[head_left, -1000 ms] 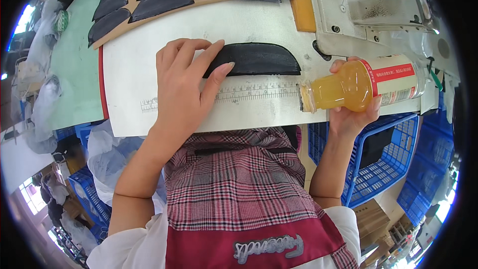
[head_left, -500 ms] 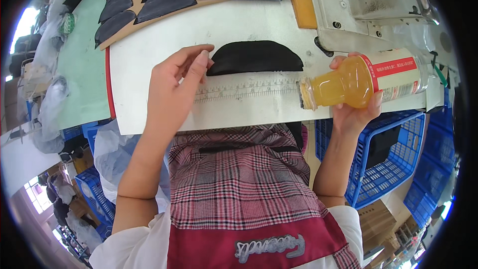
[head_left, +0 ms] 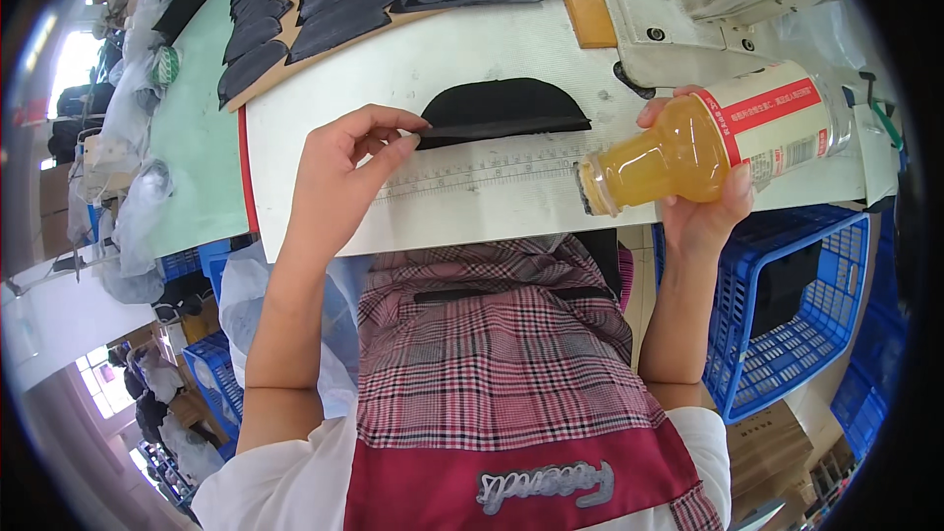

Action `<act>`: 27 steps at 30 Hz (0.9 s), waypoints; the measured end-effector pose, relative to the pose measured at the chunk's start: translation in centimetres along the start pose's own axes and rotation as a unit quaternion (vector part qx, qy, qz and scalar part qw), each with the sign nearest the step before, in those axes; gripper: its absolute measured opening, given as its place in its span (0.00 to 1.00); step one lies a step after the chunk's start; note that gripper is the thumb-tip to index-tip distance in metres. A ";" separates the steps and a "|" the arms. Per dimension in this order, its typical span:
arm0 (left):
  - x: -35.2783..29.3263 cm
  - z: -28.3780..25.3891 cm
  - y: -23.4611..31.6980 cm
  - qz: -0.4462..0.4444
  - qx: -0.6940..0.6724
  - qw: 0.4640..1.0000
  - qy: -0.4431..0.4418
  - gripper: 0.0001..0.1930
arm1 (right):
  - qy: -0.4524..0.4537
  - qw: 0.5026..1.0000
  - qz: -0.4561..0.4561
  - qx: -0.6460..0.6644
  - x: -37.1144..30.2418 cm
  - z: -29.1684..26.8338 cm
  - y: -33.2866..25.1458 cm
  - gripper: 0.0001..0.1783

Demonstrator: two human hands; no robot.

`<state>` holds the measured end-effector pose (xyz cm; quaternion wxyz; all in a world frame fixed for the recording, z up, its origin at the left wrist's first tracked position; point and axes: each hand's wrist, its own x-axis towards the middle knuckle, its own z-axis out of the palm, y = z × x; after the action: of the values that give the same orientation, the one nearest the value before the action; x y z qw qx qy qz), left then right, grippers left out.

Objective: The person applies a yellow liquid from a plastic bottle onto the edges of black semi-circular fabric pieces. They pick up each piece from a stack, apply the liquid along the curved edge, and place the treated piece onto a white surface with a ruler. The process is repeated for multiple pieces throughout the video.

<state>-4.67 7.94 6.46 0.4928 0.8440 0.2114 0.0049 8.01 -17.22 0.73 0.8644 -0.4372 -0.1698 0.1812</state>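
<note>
A black half-moon piece of material [head_left: 506, 103] lies on the white work surface, curved side away from me. Its left corner is pinched between the thumb and fingertips of my left hand [head_left: 344, 162], and its straight near edge looks slightly raised. My right hand [head_left: 703, 211] grips a clear bottle [head_left: 688, 149] of yellow liquid, tipped on its side with the neck pointing left. A yellowish tip with a dark end [head_left: 590, 187] sits at the bottle's mouth, right of the black piece and apart from it.
Printed ruler markings [head_left: 482, 172] run along the white table [head_left: 393, 226]. Overlapping rows of dark curved pieces [head_left: 344, 15] lie on a brown board at the far left. A pale machine base [head_left: 669, 39] stands far right; a blue crate [head_left: 787, 334] is below the table at right.
My left fingers have closed on the black piece's left corner, and its near edge has lifted a little. The bottle remains in my right hand, tilted. The whole view has shifted slightly.
</note>
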 end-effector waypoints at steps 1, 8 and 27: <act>0.2 -0.1 -0.1 -0.009 0.008 1.000 -0.001 0.10 | 0.003 1.000 0.000 0.003 0.0 0.1 0.0 0.43; 0.8 -0.9 0.9 0.006 0.004 1.000 0.004 0.08 | -0.024 0.999 0.035 0.000 0.1 0.1 -0.3 0.44; -0.1 -9.0 1.6 -0.030 -0.091 0.992 -0.079 0.07 | -0.139 0.984 0.055 -0.101 0.9 0.1 -0.6 0.37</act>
<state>-6.16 14.74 12.43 0.5830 0.7864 0.1960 -0.0571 8.84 -17.01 1.41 0.7726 -0.5014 -0.2811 0.2697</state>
